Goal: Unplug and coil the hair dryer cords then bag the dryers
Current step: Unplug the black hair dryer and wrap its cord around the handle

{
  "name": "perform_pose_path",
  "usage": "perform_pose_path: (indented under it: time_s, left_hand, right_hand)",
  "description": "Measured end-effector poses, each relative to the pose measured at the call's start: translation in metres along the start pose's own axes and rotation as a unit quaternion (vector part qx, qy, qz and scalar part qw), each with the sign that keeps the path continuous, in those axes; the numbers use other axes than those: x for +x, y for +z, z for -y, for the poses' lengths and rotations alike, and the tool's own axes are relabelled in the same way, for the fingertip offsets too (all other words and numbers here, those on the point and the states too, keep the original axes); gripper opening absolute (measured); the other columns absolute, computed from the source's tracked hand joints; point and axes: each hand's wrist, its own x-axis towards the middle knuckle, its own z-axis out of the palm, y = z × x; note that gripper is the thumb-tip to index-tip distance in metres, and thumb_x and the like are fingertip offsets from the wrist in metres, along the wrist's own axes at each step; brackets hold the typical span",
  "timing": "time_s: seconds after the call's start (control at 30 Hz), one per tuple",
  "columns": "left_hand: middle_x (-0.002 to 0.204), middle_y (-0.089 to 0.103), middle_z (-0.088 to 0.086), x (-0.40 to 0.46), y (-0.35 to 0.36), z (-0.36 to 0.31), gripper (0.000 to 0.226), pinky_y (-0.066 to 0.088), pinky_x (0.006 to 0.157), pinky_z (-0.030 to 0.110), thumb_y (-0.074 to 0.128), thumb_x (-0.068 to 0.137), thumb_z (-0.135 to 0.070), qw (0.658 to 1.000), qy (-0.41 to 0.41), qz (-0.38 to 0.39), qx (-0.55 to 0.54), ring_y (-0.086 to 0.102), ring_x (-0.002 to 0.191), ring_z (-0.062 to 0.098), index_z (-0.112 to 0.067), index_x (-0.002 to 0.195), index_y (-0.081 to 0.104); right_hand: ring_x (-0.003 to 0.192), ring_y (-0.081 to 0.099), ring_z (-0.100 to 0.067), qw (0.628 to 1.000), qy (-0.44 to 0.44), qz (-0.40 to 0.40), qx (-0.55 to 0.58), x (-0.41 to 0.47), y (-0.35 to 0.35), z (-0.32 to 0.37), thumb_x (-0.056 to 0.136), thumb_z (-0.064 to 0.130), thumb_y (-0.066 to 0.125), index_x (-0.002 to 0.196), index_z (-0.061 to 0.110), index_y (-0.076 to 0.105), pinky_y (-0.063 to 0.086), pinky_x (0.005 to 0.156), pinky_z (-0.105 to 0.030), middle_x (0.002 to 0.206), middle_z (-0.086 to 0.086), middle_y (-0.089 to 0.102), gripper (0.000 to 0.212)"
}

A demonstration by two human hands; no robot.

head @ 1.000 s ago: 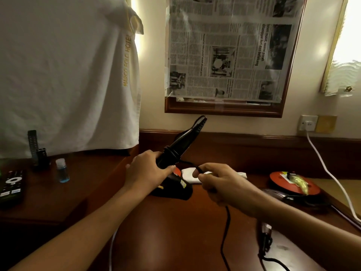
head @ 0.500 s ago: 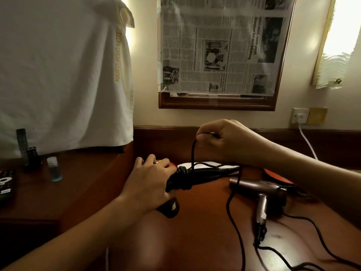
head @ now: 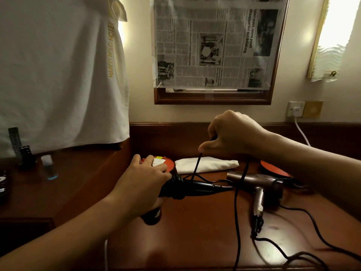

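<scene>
left hand [head: 145, 178] gripped black dryer [head: 192, 188] at worktop [head: 195, 235]; right hand [head: 232, 133] fingers pinched its cord [head: 196, 166] taut; best kept wraps snug, even, handle steady.

the left hand [head: 144, 184] covers most of the black dryer's [head: 193, 189] body. its cord [head: 237, 227] runs off the near edge, plug unseen. the right forearm hides part of the right red disc [head: 273, 169]. the remote [head: 4, 184] is cut by the left edge.
</scene>
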Motion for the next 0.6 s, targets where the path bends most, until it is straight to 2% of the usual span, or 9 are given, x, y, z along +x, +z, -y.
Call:
perform_pose_path:
  time_s: [0.13,0.23,0.3,0.4,0.5,0.6]
  left_hand:
    - [0.125,0.056,-0.007,-0.001,-0.008,0.002,0.050,0.035,0.094,0.044,0.050,0.088,-0.059,1.000,0.008,0.008,0.009,0.047,0.117,0.026,-0.033,0.130,0.054]
    - [0.116,0.060,-0.013,-0.004,-0.009,0.015,0.050,0.039,0.084,0.039,0.043,0.085,-0.065,0.998,0.048,-0.018,-0.030,0.051,0.103,0.019,-0.038,0.124,0.057]
    - [0.107,0.062,-0.016,-0.006,-0.006,0.025,0.054,0.038,0.075,0.034,0.034,0.079,-0.068,0.996,0.076,-0.022,-0.036,0.051,0.091,0.015,-0.041,0.118,0.060]
    - [0.105,0.061,-0.020,-0.008,-0.009,0.040,0.051,0.042,0.080,0.035,0.038,0.078,-0.069,0.991,0.114,-0.004,-0.066,0.051,0.091,0.011,-0.044,0.118,0.059]
    - [0.104,0.059,-0.023,-0.011,-0.012,0.041,0.041,0.043,0.082,0.029,0.052,0.079,-0.069,0.973,0.143,-0.008,-0.178,0.049,0.093,0.001,-0.046,0.112,0.059]
    - [0.099,0.059,-0.019,-0.016,-0.009,0.023,0.030,0.050,0.072,0.027,0.075,0.078,-0.052,0.911,0.143,-0.037,-0.386,0.057,0.090,0.005,-0.035,0.101,0.067]
  right_hand:
    - [0.053,0.049,-0.009,1.000,-0.017,-0.005,-0.019,0.001,0.004,0.003,0.069,0.070,0.073,0.050,0.025,0.050,0.039,0.053,-0.025,0.055,0.011,0.049,0.054]
    - [0.050,0.052,-0.011,1.000,-0.030,-0.001,0.000,0.001,0.007,-0.003,0.069,0.072,0.071,0.052,0.020,0.057,0.046,0.052,-0.027,0.052,0.007,0.052,0.057]
    - [0.048,0.054,-0.013,0.999,-0.046,0.007,0.022,-0.001,0.008,-0.008,0.069,0.074,0.069,0.052,0.018,0.059,0.045,0.049,-0.027,0.050,0.005,0.053,0.059]
    - [0.047,0.053,-0.014,0.995,-0.081,0.018,0.047,-0.001,0.010,-0.010,0.069,0.078,0.064,0.051,0.019,0.058,0.042,0.046,-0.028,0.047,0.005,0.052,0.062]
    - [0.047,0.051,-0.017,0.991,-0.096,0.004,0.094,-0.001,0.011,-0.009,0.070,0.077,0.065,0.052,0.019,0.058,0.043,0.046,-0.034,0.048,0.002,0.052,0.061]
    - [0.046,0.044,-0.014,0.987,-0.083,-0.022,0.140,0.001,0.016,-0.003,0.074,0.068,0.071,0.052,0.015,0.058,0.040,0.047,-0.035,0.048,-0.001,0.052,0.059]
